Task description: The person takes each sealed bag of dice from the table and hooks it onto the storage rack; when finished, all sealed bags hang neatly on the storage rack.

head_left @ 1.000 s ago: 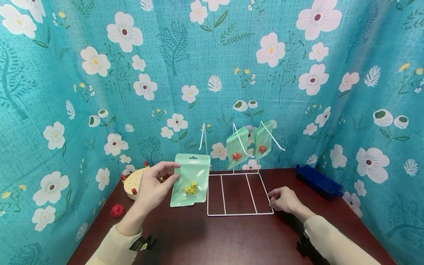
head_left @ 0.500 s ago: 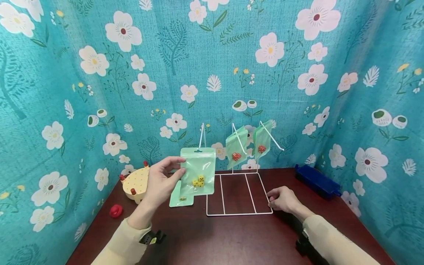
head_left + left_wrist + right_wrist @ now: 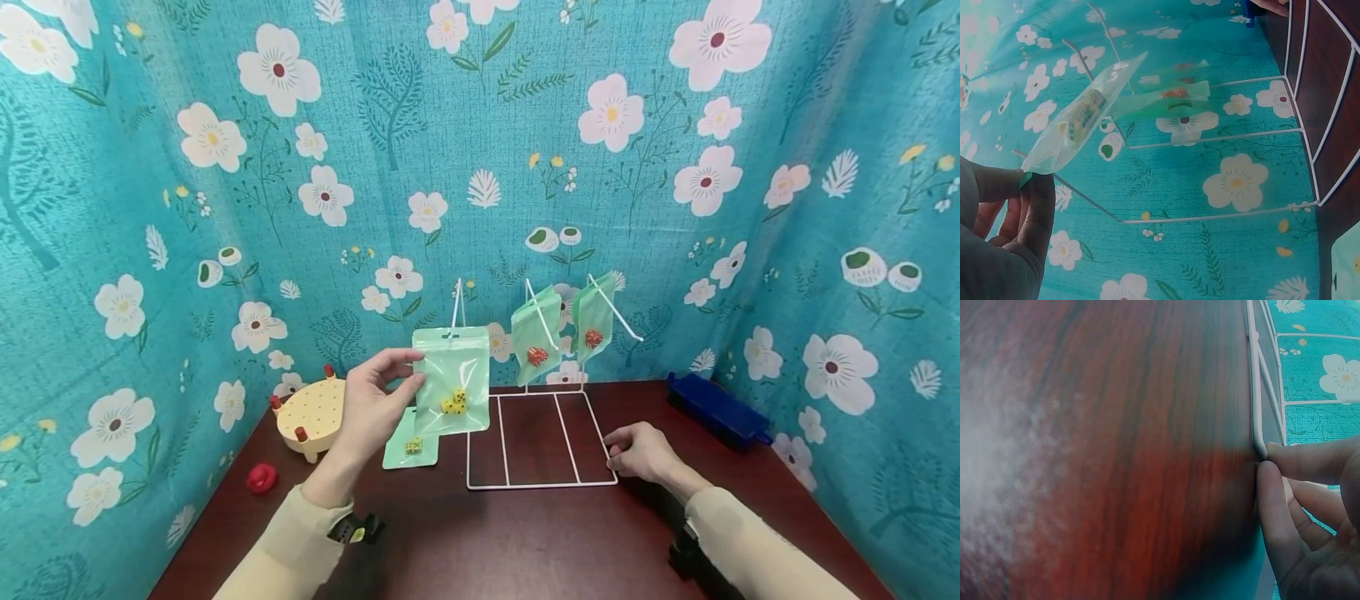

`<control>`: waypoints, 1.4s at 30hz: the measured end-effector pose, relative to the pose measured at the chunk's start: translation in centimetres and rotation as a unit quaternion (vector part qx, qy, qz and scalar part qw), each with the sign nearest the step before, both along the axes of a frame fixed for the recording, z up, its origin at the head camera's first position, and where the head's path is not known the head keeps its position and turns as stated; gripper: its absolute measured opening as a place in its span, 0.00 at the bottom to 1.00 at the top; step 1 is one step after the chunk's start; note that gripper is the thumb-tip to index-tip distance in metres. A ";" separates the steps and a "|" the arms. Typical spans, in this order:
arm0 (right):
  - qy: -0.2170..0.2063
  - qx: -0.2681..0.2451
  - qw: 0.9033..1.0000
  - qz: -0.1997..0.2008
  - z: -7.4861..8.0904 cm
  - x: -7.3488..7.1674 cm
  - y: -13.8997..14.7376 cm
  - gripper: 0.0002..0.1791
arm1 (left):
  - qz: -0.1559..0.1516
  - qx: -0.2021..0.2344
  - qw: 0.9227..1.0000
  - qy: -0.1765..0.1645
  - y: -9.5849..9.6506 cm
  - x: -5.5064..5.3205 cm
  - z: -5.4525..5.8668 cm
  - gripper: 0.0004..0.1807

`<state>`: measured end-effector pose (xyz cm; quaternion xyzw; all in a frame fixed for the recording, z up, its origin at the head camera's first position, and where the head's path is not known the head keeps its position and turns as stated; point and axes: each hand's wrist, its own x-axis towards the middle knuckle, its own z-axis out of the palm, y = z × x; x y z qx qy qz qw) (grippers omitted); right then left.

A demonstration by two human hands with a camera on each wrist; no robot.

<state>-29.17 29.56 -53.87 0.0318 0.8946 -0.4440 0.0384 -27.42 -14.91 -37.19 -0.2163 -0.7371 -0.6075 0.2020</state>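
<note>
Between thumb and fingers my left hand (image 3: 378, 404) pinches the left edge of a green zip bag (image 3: 471, 371) with several yellow dice (image 3: 455, 403) in it. The bag's hang hole is at the tip of the rack's left hook (image 3: 455, 310); whether the hook passes through it I cannot tell. In the left wrist view the bag (image 3: 1079, 125) is seen nearly edge-on. My right hand (image 3: 647, 451) pinches the right side of the white wire rack's base (image 3: 617, 467), near its front corner. Two green bags with red dice (image 3: 537, 329) (image 3: 595, 321) hang on the middle and right hooks.
Another green bag with yellow dice (image 3: 411, 450) lies on the table, left of the rack. Farther left are a yellow pegged stand (image 3: 311, 417) and a small red object (image 3: 262, 477). A blue tray-like object (image 3: 718, 408) lies at the back right, near the curtain (image 3: 480, 167).
My left hand has carried its bag right and up to the left hook, uncovering the bag lying behind it. My right hand has kept its hold on the rack.
</note>
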 end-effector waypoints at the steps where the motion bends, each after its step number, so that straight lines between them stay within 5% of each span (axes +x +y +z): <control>1: 0.000 0.000 1.000 0.001 0.0 0.0 0.0 0.22 | 0.000 0.001 1.000 0.001 0.0 -0.1 0.0 0.13; 16: 0.003 0.000 1.000 0.002 -0.2 0.0 0.1 0.21 | 0.015 -0.005 1.000 -0.003 0.8 -2.3 -0.4 0.13; 33: 0.002 -0.005 1.000 -0.001 -0.3 0.0 0.2 0.22 | 0.035 0.027 0.999 -0.016 1.2 -6.8 -1.4 0.13; 42: 0.008 -0.012 1.000 0.005 0.0 0.1 -0.1 0.22 | 0.041 0.009 0.999 -0.015 1.7 -9.3 -1.6 0.13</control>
